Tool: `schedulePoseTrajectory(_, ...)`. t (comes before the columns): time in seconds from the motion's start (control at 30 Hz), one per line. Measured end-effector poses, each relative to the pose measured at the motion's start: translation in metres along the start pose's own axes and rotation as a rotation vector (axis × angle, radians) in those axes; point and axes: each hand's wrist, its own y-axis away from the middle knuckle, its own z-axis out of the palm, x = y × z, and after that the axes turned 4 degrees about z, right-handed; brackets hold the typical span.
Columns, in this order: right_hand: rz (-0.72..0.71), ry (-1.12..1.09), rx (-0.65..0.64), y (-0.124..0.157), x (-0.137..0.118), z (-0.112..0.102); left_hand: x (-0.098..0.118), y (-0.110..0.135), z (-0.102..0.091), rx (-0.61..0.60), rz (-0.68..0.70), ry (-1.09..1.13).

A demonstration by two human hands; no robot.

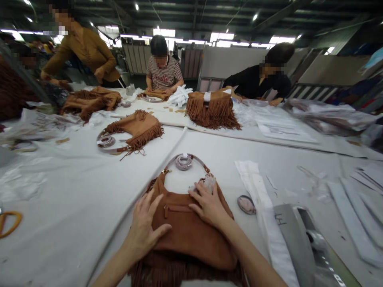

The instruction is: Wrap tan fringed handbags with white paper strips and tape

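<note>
A brown suede fringed handbag [191, 235] lies flat on the white table [74, 199] right in front of me. My left hand [145, 227] rests on its left side with fingers spread, thumb out across the suede. My right hand [208, 205] presses near the bag's upper right corner, fingertips on a small wrapped tag [208, 183] by the strap ring. The bag's wrapped strap [184, 161] loops above it on the table. Fringe hangs at the near edge.
A second fringed bag [136, 129] lies further back left, a third [213, 109] stands at the centre back. Three people work at the far side. Orange-handled scissors [8, 223] lie at left; a tape dispenser [308, 243], white paper strips [260, 199] and a small oval piece [246, 204] at right.
</note>
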Motion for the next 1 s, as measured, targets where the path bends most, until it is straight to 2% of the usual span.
schedulePoseTrajectory(0.03, 0.071, -0.001, 0.027, 0.002, 0.006, 0.001, -0.003, 0.020, -0.001, 0.039, -0.098, 0.015)
schedulePoseTrajectory(0.1, 0.273, -0.039, 0.183, 0.020, 0.026, -0.002, -0.014, 0.056, 0.000, 0.124, -0.305, 0.067)
schedulePoseTrajectory(0.17, 0.470, -0.145, 0.342, 0.053, 0.045, -0.011, -0.026, 0.087, 0.002, 0.161, -0.443, 0.130)
schedulePoseTrajectory(0.2, 0.568, -0.213, 0.382, 0.073, 0.051, -0.017, -0.029, 0.100, 0.004, 0.164, -0.481, 0.155)
schedulePoseTrajectory(0.27, 0.745, -0.329, 0.367, 0.117, 0.046, -0.027, -0.030, 0.120, 0.007, 0.171, -0.493, 0.150)
schedulePoseTrajectory(0.37, 0.837, -0.406, 0.288, 0.177, 0.007, -0.022, -0.014, 0.126, 0.007, 0.250, -0.323, -0.001)
schedulePoseTrajectory(0.43, 0.783, -0.441, 0.243, 0.206, -0.029, -0.003, 0.003, 0.115, 0.003, 0.274, -0.127, -0.073)
schedulePoseTrajectory(0.47, 0.732, -0.434, 0.254, 0.217, -0.045, 0.009, 0.013, 0.105, 0.001, 0.241, -0.029, -0.087)
schedulePoseTrajectory(0.53, 0.613, -0.390, 0.313, 0.231, -0.071, 0.033, 0.032, 0.082, 0.000, 0.083, 0.144, -0.121)
schedulePoseTrajectory(0.6, 0.454, -0.301, 0.377, 0.235, -0.087, 0.050, 0.048, 0.057, 0.004, -0.133, 0.265, -0.202)
schedulePoseTrajectory(0.7, 0.257, -0.137, 0.404, 0.223, -0.095, 0.061, 0.063, 0.025, 0.013, -0.399, 0.292, -0.348)
schedulePoseTrajectory(0.8, 0.175, 0.005, 0.374, 0.198, -0.095, 0.064, 0.065, 0.001, 0.015, -0.554, 0.262, -0.377)
schedulePoseTrajectory(0.87, 0.142, 0.090, 0.342, 0.182, -0.095, 0.068, 0.062, -0.016, 0.012, -0.640, 0.298, -0.292)
schedulePoseTrajectory(0.93, 0.100, 0.151, 0.332, 0.170, -0.094, 0.074, 0.058, -0.034, 0.010, -0.718, 0.392, -0.105)
schedulePoseTrajectory(1.0, 0.037, 0.157, 0.345, 0.163, -0.092, 0.081, 0.055, -0.053, 0.015, -0.743, 0.490, 0.071)
